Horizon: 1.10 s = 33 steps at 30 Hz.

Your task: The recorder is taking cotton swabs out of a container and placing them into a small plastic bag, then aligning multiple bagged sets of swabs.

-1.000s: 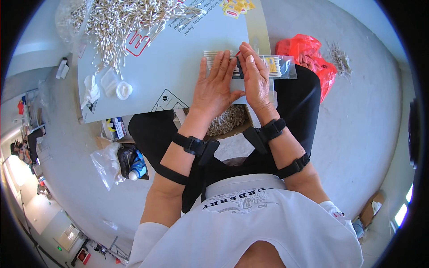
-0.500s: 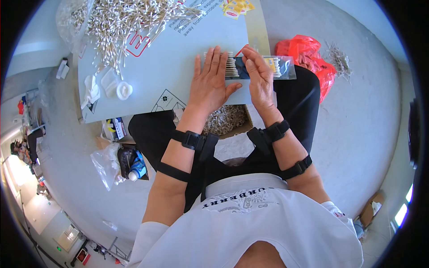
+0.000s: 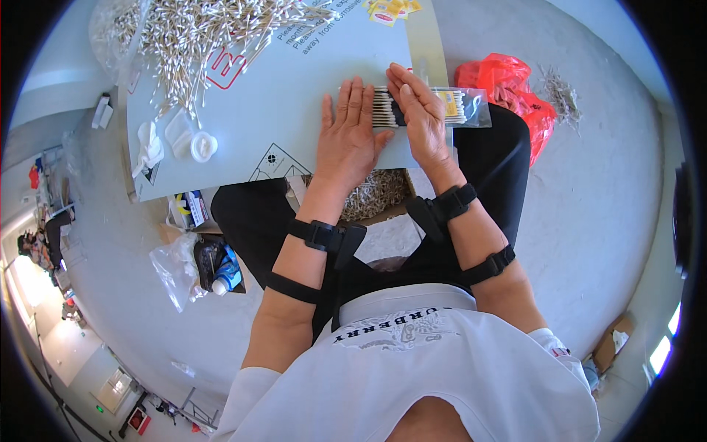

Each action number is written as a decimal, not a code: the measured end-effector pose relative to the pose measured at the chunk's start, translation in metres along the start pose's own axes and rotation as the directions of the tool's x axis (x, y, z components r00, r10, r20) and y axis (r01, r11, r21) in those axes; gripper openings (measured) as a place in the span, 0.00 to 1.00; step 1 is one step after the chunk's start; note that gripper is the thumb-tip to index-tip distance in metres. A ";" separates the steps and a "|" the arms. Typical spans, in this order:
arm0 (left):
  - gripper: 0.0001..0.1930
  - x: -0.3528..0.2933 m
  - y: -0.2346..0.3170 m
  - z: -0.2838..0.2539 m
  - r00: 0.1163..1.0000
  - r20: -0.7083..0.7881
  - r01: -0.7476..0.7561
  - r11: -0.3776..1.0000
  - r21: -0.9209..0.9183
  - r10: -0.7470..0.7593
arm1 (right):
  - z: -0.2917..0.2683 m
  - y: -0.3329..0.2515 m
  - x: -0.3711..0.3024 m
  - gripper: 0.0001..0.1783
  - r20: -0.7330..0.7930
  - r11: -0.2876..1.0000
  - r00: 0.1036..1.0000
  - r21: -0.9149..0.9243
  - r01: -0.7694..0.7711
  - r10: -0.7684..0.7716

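My left hand (image 3: 347, 140) lies flat on the board, its fingers stretched over one end of a row of cotton swabs (image 3: 384, 110). The visible swabs lie side by side between my two hands, over something dark. On the right, my right hand (image 3: 423, 125) rests on its edge with straight fingers, across the middle of the row. Past it, a clear plastic bag (image 3: 477, 110) sticks out with white swab tips and a yellow label (image 3: 450, 103) inside. My palms and fingers hide part of the swabs and the bag.
A big heap of loose swabs (image 3: 199, 44) covers the board's (image 3: 243, 132) far left. Small white containers (image 3: 203, 146) stand at its left. Yellow labels (image 3: 390, 10) lie at the far edge. A box of swabs (image 3: 379, 195) sits below; a red bag (image 3: 501, 81) lies right.
My right hand has straightened its fingers from a curled pose and tipped them leftward over the swabs. The left hand has stayed nearly in place.
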<state>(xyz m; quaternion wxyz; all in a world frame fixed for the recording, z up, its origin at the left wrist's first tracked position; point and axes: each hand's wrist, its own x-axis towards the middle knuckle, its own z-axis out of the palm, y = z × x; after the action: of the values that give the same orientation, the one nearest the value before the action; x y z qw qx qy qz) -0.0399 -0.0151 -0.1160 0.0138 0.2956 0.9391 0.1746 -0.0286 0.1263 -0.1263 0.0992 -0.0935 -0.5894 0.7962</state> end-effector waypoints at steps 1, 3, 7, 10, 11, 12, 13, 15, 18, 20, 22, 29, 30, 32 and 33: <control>0.38 -0.001 0.000 0.000 1.000 0.018 0.010 1.000 -0.025 -0.010 | 0.002 0.002 -0.003 0.19 -0.059 0.999 0.998 0.042 0.021 -0.018; 0.37 -0.001 0.001 0.001 0.999 -0.023 0.027 0.996 -0.082 -0.029 | 0.005 0.003 -0.006 0.19 -0.119 0.996 0.992 0.082 0.045 -0.035; 0.33 0.008 -0.006 0.002 0.923 -0.339 -0.032 0.837 -0.547 -0.185 | 0.008 0.006 -0.006 0.21 -0.162 0.994 0.985 0.083 0.069 -0.055; 0.32 0.015 -0.008 0.007 0.886 -0.269 0.009 0.595 -0.804 -0.376 | 0.013 0.010 -0.005 0.21 -0.193 0.992 0.976 0.044 0.114 -0.104; 0.32 0.017 -0.006 0.010 0.886 -0.268 0.011 0.595 -0.803 -0.378 | 0.016 0.011 -0.005 0.21 -0.207 0.991 0.970 0.011 0.132 -0.127; 0.32 0.018 -0.001 0.012 0.893 -0.266 -0.005 0.584 -0.812 -0.362 | 0.018 0.014 -0.004 0.21 -0.207 0.991 0.970 0.011 0.130 -0.125; 0.32 0.019 0.002 0.014 0.900 -0.265 -0.021 0.572 -0.820 -0.346 | 0.019 0.017 -0.002 0.21 -0.224 0.986 0.961 -0.013 0.166 -0.165; 0.32 0.017 0.005 0.015 0.903 -0.264 -0.018 0.587 -0.810 -0.338 | 0.019 0.018 -0.001 0.21 -0.240 0.979 0.949 -0.041 0.202 -0.206; 0.31 0.018 0.004 0.013 0.896 -0.304 -0.055 0.599 -0.799 -0.324 | 0.014 0.014 0.001 0.19 -0.253 0.976 0.958 0.131 0.176 -0.139; 0.31 0.015 0.002 0.009 0.903 -0.329 -0.059 0.678 -0.733 -0.277 | -0.008 0.003 0.002 0.19 -0.086 0.997 0.994 -0.041 0.069 -0.072; 0.32 0.009 -0.010 0.005 0.938 -0.313 -0.053 0.830 -0.555 -0.149 | -0.021 -0.019 0.005 0.21 0.000 0.977 0.995 -0.190 0.098 -0.100; 0.39 -0.004 -0.003 -0.002 0.999 0.023 -0.029 0.999 0.023 0.028 | -0.035 -0.026 0.000 0.30 0.546 0.189 0.825 -0.803 0.565 -0.146; 0.39 -0.004 -0.002 -0.002 0.999 0.024 -0.029 0.999 0.022 0.029 | -0.036 -0.022 -0.002 0.29 0.567 0.158 0.810 -0.795 0.586 -0.152; 0.39 -0.004 -0.001 -0.003 0.999 0.045 -0.032 0.999 0.043 0.030 | -0.039 -0.016 -0.004 0.29 0.586 0.127 0.795 -0.786 0.604 -0.156; 0.39 -0.004 -0.001 -0.003 0.998 0.046 -0.032 0.999 0.042 0.030 | -0.040 -0.014 -0.004 0.28 0.586 0.129 0.791 -0.783 0.609 -0.175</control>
<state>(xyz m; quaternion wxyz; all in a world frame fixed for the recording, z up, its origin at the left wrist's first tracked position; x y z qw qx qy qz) -0.0376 -0.0194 -0.1137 0.0258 0.3144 0.9373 0.1481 -0.0133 0.1659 -0.1242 0.1240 0.1735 -0.9529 0.2156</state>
